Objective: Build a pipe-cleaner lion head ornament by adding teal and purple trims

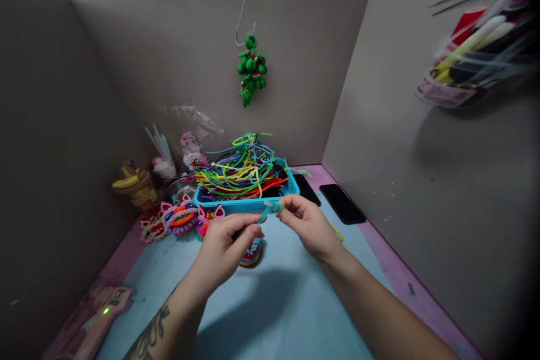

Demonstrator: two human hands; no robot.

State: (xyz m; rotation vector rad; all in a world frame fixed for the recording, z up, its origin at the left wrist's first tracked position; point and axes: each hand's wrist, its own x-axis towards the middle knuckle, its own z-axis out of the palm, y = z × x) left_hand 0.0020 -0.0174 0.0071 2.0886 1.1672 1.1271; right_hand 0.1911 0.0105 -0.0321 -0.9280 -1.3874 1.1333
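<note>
Above the blue mat, my left hand (234, 242) pinches the free strand of a teal pipe cleaner (265, 214). Thumb and fingers of my right hand (306, 222) close round the other part, which looks coiled, perhaps on a pale stick whose end shows. Partly hidden below my left hand, a round rainbow pipe-cleaner piece (252, 254) lies on the mat. Farther left sit several fuzzy figures with pink ears, among them a purple one (180, 217) with an orange mouth. A blue tray (248, 202) heaped with colourful pipe cleaners stands just beyond my hands.
A pink glue gun (110, 312) with a green light lies at the lower left. Two dark phones, one a black slab (342, 203), rest at the right. Grey partitions (304, 56) enclose the table. A green ornament (252, 70) hangs at the back; a pen holder (447, 87) hangs right.
</note>
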